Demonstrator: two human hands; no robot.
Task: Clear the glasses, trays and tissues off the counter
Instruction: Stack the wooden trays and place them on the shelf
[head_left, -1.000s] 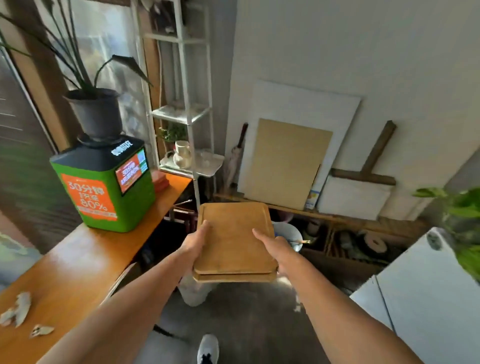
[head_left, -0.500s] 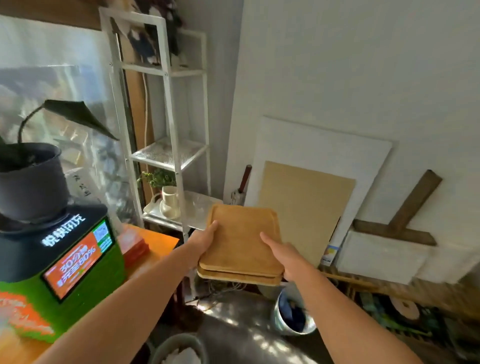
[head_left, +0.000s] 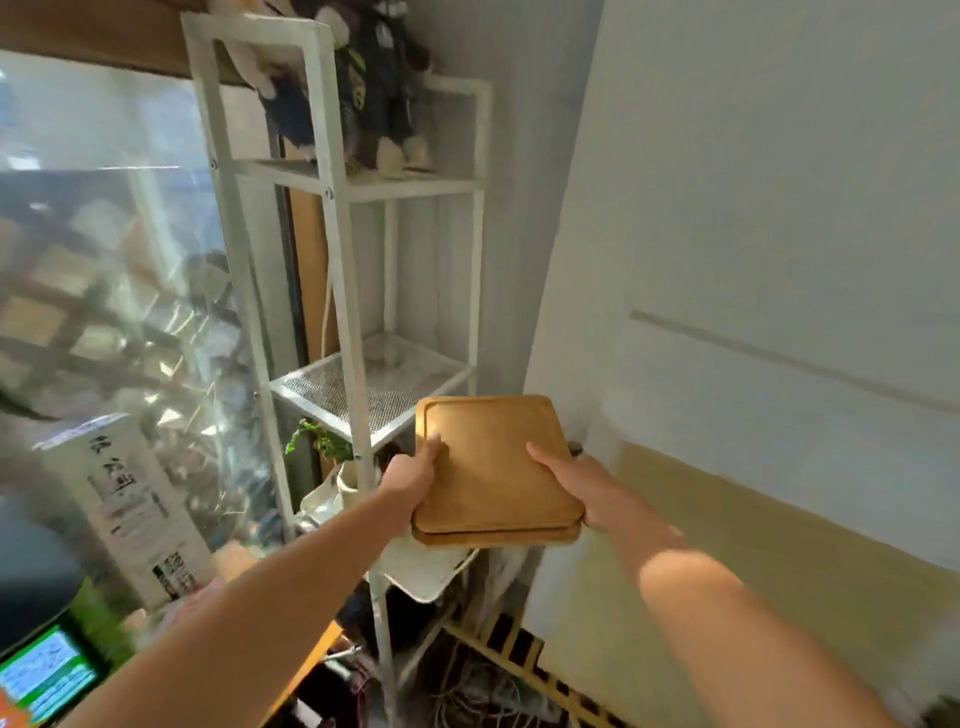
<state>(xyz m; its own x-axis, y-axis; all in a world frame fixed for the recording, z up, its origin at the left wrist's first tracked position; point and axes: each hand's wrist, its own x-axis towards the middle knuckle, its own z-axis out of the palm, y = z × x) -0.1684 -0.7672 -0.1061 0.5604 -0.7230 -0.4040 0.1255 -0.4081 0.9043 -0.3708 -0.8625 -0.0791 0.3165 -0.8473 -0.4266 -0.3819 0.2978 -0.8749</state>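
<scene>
The person held two wooden trays (head_left: 493, 467), one stacked on the other, out in front of the chest, in the lower middle of the frame. The left hand (head_left: 413, 480) was closed on the left edge, thumb on top. The right hand (head_left: 582, 488) was closed on the right edge the same way. The fingers under the trays could not be seen.

A second before, the trays were lower, over the floor and beside the orange desk, with the green machine big in the left of the frame. Now the view had swung up and closer to the white shelf (head_left: 332, 218). The trays were level with its mesh shelf (head_left: 374, 384), just in front of it and a bit to the right. The desk (head_left: 317, 649) was only a small orange strip at the lower left, and the green machine (head_left: 47, 670) was squeezed into the bottom left corner. So the trays were already off the desk, and the person was probably carrying them to the shelf to put them down.

Some things were hard to see. The arms and the lower left of the frame were blurry. The soft toys (head_left: 363, 88) on the top shelf were dark and cut off. A small plant (head_left: 317, 444) and a white cup (head_left: 345, 475) hid partly behind the left arm. No glasses or tissues showed here.
</scene>
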